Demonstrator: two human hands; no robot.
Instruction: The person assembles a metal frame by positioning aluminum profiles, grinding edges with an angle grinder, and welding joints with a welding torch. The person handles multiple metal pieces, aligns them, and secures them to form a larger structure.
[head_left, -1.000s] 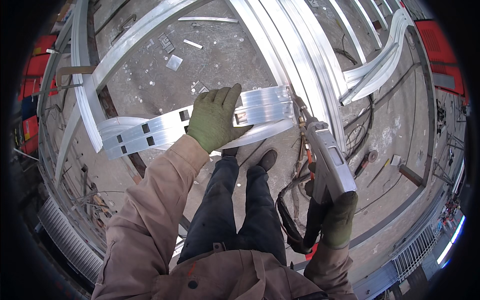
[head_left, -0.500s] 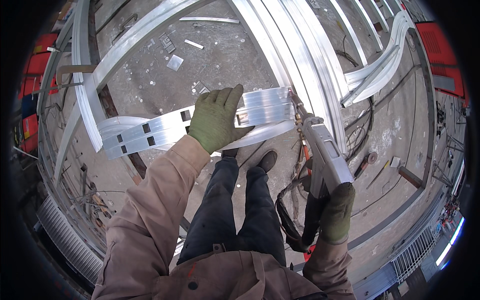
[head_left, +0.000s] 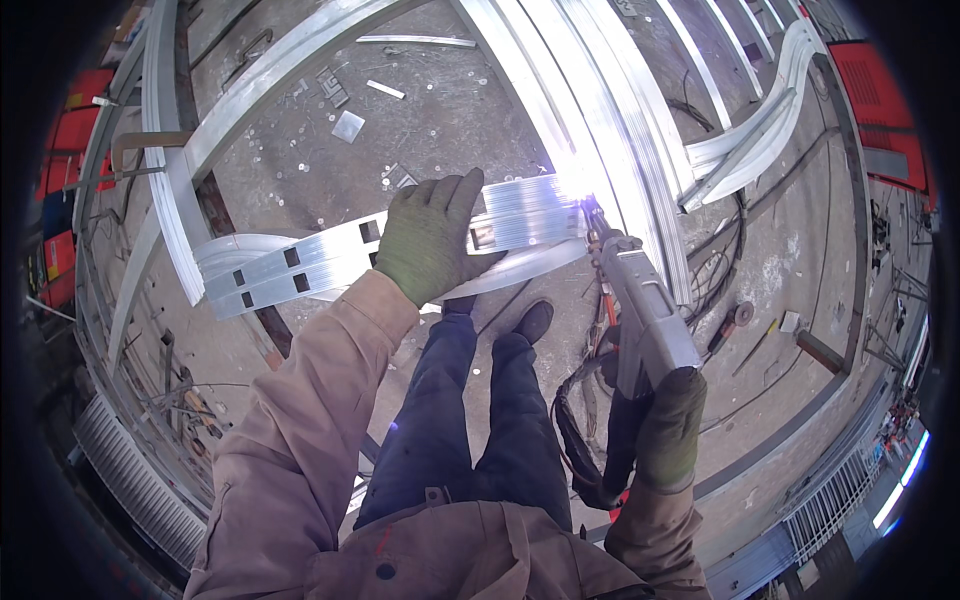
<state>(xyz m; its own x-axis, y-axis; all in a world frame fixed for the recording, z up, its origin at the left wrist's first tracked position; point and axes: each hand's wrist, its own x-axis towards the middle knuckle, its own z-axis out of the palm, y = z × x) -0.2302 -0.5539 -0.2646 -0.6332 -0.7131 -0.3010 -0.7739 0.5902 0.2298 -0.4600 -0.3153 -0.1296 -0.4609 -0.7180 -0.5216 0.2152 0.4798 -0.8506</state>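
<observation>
My left hand (head_left: pixel 430 235), in a green glove, lies across a ribbed aluminium profile (head_left: pixel 330 260) with square holes, its fingers over the far edge and its thumb along the near edge. At its right end the profile meets a long aluminium beam (head_left: pixel 610 130). A glaring white-violet arc (head_left: pixel 574 182) burns at that joint. My right hand (head_left: pixel 670 430), also gloved, is closed round the grip of a grey welding gun (head_left: pixel 645 310). The gun's nozzle points at the joint, and glare hides the seam.
A curved aluminium rail (head_left: pixel 270 70) runs at the far left. A clamp (head_left: pixel 150 140) sits beside it. Small metal offcuts (head_left: pixel 348 126) are scattered on the concrete floor. Cables (head_left: pixel 715 265) and a grinder-like tool (head_left: pixel 735 318) lie at the right. Red machines (head_left: pixel 880 110) stand at both sides.
A bright arc has lit at the gun's tip, throwing light along the beam. The gun and my right hand have shifted very slightly; my left hand stays where it was.
</observation>
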